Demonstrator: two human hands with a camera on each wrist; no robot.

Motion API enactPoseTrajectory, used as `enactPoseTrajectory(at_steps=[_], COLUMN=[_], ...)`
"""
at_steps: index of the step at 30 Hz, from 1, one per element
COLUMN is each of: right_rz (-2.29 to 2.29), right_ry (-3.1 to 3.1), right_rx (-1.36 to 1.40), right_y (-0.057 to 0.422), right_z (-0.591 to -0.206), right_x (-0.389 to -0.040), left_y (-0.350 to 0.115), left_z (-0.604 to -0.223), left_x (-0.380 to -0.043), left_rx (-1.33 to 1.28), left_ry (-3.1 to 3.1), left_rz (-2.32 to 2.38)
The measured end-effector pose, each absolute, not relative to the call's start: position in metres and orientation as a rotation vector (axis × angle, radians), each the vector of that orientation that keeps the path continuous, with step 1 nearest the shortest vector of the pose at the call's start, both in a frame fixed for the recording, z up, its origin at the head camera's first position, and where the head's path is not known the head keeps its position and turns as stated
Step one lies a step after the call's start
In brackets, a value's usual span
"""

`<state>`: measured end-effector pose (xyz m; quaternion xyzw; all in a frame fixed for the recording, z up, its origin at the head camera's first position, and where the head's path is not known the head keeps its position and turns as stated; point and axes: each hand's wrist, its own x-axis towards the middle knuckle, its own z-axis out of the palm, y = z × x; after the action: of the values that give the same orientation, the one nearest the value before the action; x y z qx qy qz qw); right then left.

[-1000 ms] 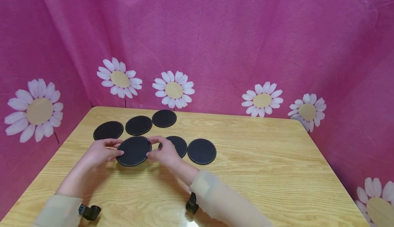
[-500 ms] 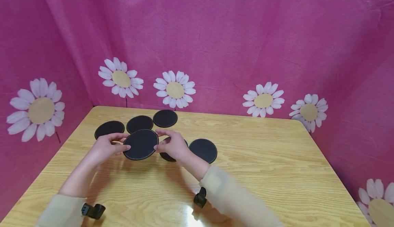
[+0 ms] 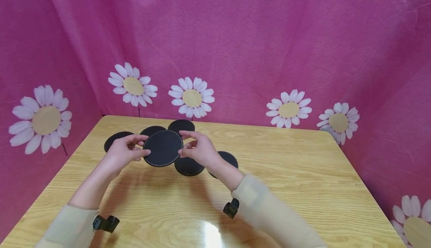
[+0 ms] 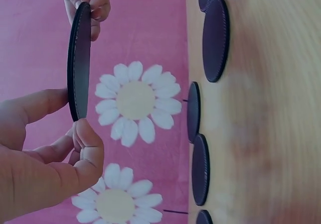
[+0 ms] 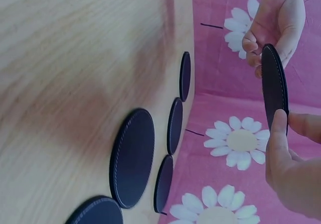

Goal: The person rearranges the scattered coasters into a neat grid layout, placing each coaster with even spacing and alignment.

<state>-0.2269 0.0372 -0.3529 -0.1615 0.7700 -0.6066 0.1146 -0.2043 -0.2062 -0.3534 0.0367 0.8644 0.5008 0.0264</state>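
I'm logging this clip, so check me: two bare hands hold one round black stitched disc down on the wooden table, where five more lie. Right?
No: the left wrist view shows the round black stitched disc held clear of the wooden table. The left hand and right hand do hold it, and five more discs lie on the table.

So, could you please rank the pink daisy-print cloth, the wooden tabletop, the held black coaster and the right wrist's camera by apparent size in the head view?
1. Pink daisy-print cloth
2. Wooden tabletop
3. Held black coaster
4. Right wrist's camera
Apparent size only; true sizes may differ.
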Motion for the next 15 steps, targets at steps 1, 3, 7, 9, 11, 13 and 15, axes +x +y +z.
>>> enactPoseTrajectory(at_steps=[1, 3, 7, 9, 11, 13, 15], right_rz=[-1.765, -1.754, -1.744, -1.739, -1.738, -1.745, -1.758], right_ry=[2.271, 2.284, 2.303, 2.306, 2.307, 2.306, 2.307], right_rx=[-0.469, -0.470, -0.452, -0.443, -0.440, -0.444, -0.447], right_y=[0.039, 0.042, 0.047, 0.050, 0.051, 0.054, 0.057], right_z=[-0.352, -0.349, -0.349, -0.348, -0.347, -0.344, -0.341], right_x=[-0.227, -0.227, -0.230, -0.231, -0.231, -0.231, -0.231], left_y=[-0.205, -0.201, -0.194, -0.191, -0.189, -0.186, -0.182], left_z=[-0.351, -0.347, -0.341, -0.338, -0.336, -0.332, -0.329], left_x=[-0.205, -0.205, -0.208, -0.209, -0.210, -0.210, -0.211], left_rx=[0.118, 0.118, 0.121, 0.123, 0.134, 0.146, 0.161], left_ry=[2.670, 2.660, 2.636, 2.630, 2.628, 2.629, 2.627], left_rz=[1.553, 1.566, 1.594, 1.601, 1.612, 1.618, 1.630])
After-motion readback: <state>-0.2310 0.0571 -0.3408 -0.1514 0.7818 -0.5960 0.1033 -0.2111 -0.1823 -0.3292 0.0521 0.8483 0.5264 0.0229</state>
